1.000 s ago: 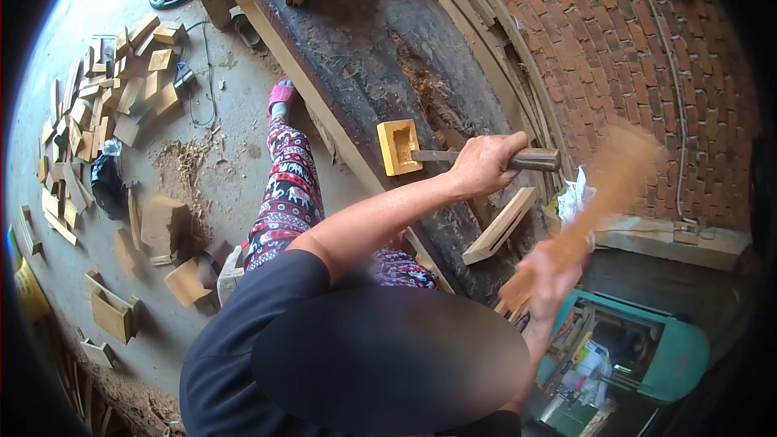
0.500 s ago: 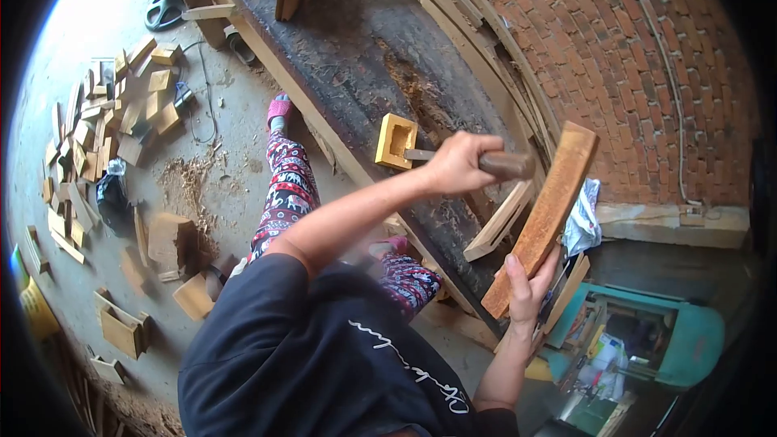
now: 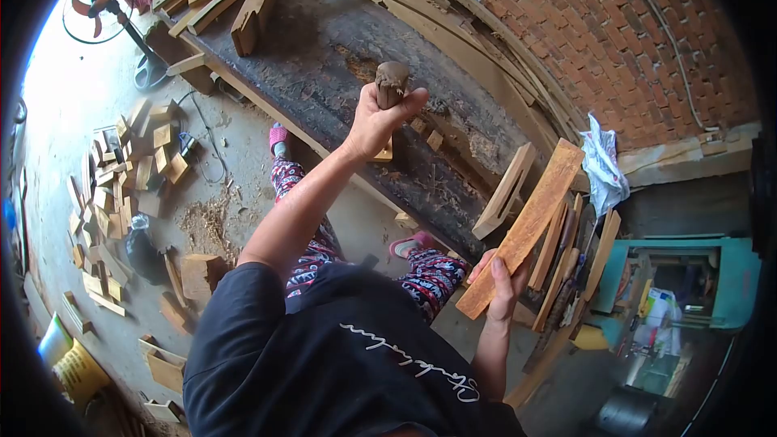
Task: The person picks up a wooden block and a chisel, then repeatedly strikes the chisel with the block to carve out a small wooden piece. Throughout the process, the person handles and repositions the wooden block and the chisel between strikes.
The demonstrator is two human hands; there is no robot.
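left hand (image 3: 374, 123) raised over the worktop (image 3: 324, 57), grip closed around a chisel's wooden handle (image 3: 392, 82), rounded butt end poking up above the fingers; blade hidden below the fist. just under that grip, a sliver of a small yellow wood block (image 3: 384, 152) on the dark, scarred surface, with two small offcuts (image 3: 426, 133) lying just beyond it toward the wall. right hand (image 3: 500, 285) lower and nearer the body, grip wrapped around the bottom end of a long flat wooden mallet board (image 3: 524, 226), which slants up and away from the palm toward the brick wall (image 3: 583, 40). beside that board, on the side of the left hand, a pale wood frame piece (image 3: 506, 192) leaning on the worktop's edge; on its other side, more thin slats (image 3: 566, 259) standing close together. a white plastic bag (image 3: 605, 168) past the board's top end. far below the left grip, on the concrete floor (image 3: 73, 121), scattered wood blocks (image 3: 129, 170) and a patch of shavings (image 3: 206, 222). patterned trousers (image 3: 312, 255) and a pink sandal (image 3: 278, 137) under the outstretched left arm. a fan (image 3: 101, 8) standing at the worktop's far end.
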